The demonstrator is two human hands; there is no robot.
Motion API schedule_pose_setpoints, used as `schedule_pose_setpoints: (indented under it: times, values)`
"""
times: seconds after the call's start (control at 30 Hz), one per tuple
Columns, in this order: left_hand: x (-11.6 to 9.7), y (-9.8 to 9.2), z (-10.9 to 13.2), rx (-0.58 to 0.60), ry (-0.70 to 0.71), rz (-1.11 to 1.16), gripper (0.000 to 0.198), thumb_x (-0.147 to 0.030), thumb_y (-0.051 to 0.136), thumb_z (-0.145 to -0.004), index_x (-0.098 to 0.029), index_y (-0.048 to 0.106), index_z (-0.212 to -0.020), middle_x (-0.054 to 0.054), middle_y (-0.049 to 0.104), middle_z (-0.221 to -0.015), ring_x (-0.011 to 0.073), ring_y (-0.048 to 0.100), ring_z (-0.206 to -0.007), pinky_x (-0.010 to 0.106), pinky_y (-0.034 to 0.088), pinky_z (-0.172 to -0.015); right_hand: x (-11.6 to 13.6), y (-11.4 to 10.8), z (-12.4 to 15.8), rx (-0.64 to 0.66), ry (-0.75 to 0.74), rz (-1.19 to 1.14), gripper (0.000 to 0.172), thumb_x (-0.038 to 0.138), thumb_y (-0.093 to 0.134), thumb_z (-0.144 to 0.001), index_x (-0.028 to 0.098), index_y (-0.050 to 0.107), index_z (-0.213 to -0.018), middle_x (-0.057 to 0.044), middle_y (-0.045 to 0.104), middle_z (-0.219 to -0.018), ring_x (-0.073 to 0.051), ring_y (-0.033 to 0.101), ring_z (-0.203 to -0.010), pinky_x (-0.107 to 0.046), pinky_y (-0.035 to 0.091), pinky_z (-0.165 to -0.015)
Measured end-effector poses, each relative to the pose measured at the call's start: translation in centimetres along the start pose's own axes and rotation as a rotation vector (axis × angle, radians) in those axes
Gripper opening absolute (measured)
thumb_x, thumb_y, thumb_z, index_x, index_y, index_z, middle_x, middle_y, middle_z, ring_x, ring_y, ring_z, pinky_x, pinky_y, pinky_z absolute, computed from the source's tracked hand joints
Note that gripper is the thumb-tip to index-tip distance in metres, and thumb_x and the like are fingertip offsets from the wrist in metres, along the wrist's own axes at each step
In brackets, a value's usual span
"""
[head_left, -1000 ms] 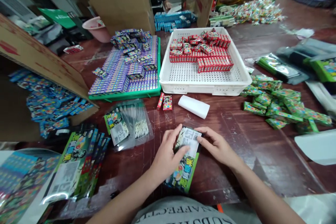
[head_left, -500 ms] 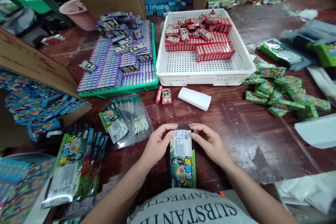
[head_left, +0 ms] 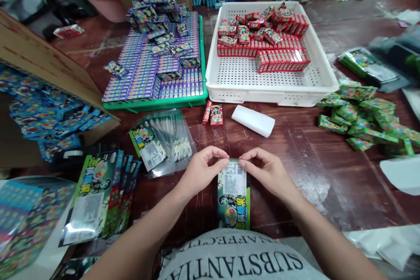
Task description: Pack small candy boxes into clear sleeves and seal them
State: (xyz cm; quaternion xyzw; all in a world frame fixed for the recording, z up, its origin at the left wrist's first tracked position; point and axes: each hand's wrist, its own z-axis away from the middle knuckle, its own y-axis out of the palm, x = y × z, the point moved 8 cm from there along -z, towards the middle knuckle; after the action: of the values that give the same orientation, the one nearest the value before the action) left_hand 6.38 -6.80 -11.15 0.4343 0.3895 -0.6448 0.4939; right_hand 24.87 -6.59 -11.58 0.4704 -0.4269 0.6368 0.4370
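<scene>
A flat green-and-black printed candy bag (head_left: pixel 233 203) with a white label lies upside down against my shirt at the table's front. My left hand (head_left: pixel 207 167) pinches the left part of its top edge between thumb and index finger. At the right part of that edge, my right hand (head_left: pixel 266 170) pinches likewise, with a small gap between the hands. More clear bags with green printed cards (head_left: pixel 152 144) are fanned out beyond my left forearm. Filled green bags (head_left: pixel 93 197), with colourful small boxes showing at their sides, lie farther left.
A green tray (head_left: pixel 204 70) holds rows of purple boxes. Beside it, a white perforated basket (head_left: pixel 262 96) holds red boxes. Two red boxes (head_left: pixel 216 114) and a folded white sheet (head_left: pixel 253 120) lie before them. Green boxes (head_left: pixel 370 124) are heaped right; a cardboard box (head_left: pixel 49 52) stands left.
My fingertips have come down from above the bag's top edge and closed onto it. The whole view has shifted slightly; the bag stays in place before me.
</scene>
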Motion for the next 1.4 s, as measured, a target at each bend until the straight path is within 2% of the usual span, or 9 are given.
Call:
schedule_pose_setpoints:
  times: [0.23,0.43,0.6,0.7,0.83,0.93,1.03,1.2,1.4]
  values:
    - [-0.7,-0.5,-0.4,0.092,-0.04,0.007,0.018,-0.035,0.074,-0.086,-0.017,0.075,-0.089,0.005,0.076,-0.095,0.0174,0.069,-0.088,0.031,0.052,-0.085,0.5,-0.1,-0.1,0.028,0.099,-0.034,0.026,0.047,0.075,-0.085,0.022,0.074,-0.082,-0.002,0.075,-0.083,-0.018,0.067,-0.077,-0.033,0.054,-0.074]
    - [0.1,-0.5,-0.5,0.205,0.043,-0.015,0.015,-0.031,0.079,-0.082,-0.018,0.075,-0.088,0.005,0.076,-0.102,0.019,0.069,-0.095,0.033,0.053,-0.089,2.6,-0.8,-0.9,0.247,-0.128,0.144,0.027,0.048,0.063,-0.095,0.027,0.079,-0.089,-0.004,0.078,-0.107,-0.022,0.072,-0.097,-0.039,0.057,-0.087]
    - [-0.4,0.6,-1.6,0.277,0.065,-0.178,0.016,-0.032,0.073,-0.088,-0.017,0.069,-0.093,0.005,0.074,-0.096,0.0186,0.068,-0.089,0.034,0.054,-0.084,3.8,-9.2,-8.4,-0.248,-0.185,0.74,0.034,0.042,0.051,-0.099,0.022,0.077,-0.106,-0.012,0.076,-0.111,-0.029,0.068,-0.103,-0.048,0.051,-0.094]
    - [-2.0,1.6,-2.0,0.309,0.194,-0.336,0.013,-0.027,0.065,-0.092,-0.019,0.069,-0.101,0.007,0.071,-0.105,0.0195,0.068,-0.098,0.036,0.054,-0.091,2.4,-11.5,-11.9,-0.199,-0.121,0.796,0.023,0.036,0.063,-0.091,0.021,0.077,-0.1,-0.01,0.078,-0.103,-0.028,0.07,-0.092,-0.043,0.051,-0.087]
    - [-3.4,3.2,-2.6,0.346,0.353,-0.479,0.011,-0.019,0.062,-0.09,-0.021,0.07,-0.097,0.01,0.043,-0.158,0.0252,0.044,-0.145,0.042,0.038,-0.118,0.4,-10.0,-10.9,-0.093,-0.059,0.805,0.014,0.034,0.067,-0.086,0.024,0.075,-0.091,-0.003,0.079,-0.09,-0.023,0.07,-0.079,-0.035,0.05,-0.074]
    - [-2.6,4.4,-3.6,0.365,0.341,-0.548,0.014,-0.015,0.06,-0.086,-0.021,0.067,-0.097,0.007,0.023,-0.17,0.0251,0.034,-0.152,0.042,0.036,-0.12,-0.3,-7.3,-7.9,-0.029,-0.03,0.772,0.016,0.038,0.064,-0.089,0.025,0.072,-0.093,-0.002,0.078,-0.089,-0.021,0.07,-0.077,-0.032,0.048,-0.069]
    - [-1.6,5.4,-4.6,0.35,0.308,-0.631,0.013,-0.014,0.058,-0.083,-0.022,0.062,-0.093,0.01,0.034,-0.165,0.0256,0.047,-0.145,0.042,0.044,-0.114,-0.3,-6.1,-6.1,0.054,-0.025,0.709,0.017,0.039,0.061,-0.092,0.025,0.069,-0.089,0.001,0.077,-0.083,-0.018,0.069,-0.072,-0.03,0.048,-0.067]
    - [-1.2,6.0,-5.4,0.329,0.302,-0.759,0.006,-0.018,0.057,-0.083,-0.022,0.057,-0.087,0.01,0.047,-0.157,0.0271,0.063,-0.128,0.044,0.051,-0.106,2.2,-9.2,-6.7,0.063,-0.259,0.737,0.017,0.038,0.06,-0.096,0.024,0.069,-0.098,-0.003,0.074,-0.095,-0.02,0.068,-0.083,-0.033,0.052,-0.076]
    - [-1.3,6.0,-5.3,0.308,0.31,-0.791,0.004,-0.02,0.056,-0.083,-0.022,0.056,-0.086,0.006,0.049,-0.156,0.0273,0.066,-0.122,0.045,0.052,-0.104,2.5,-5.5,-6.5,0.516,-0.665,1.181,0.029,0.026,0.052,-0.101,0.032,0.07,-0.124,-0.008,0.065,-0.114,-0.025,0.062,-0.097,-0.039,0.051,-0.084]
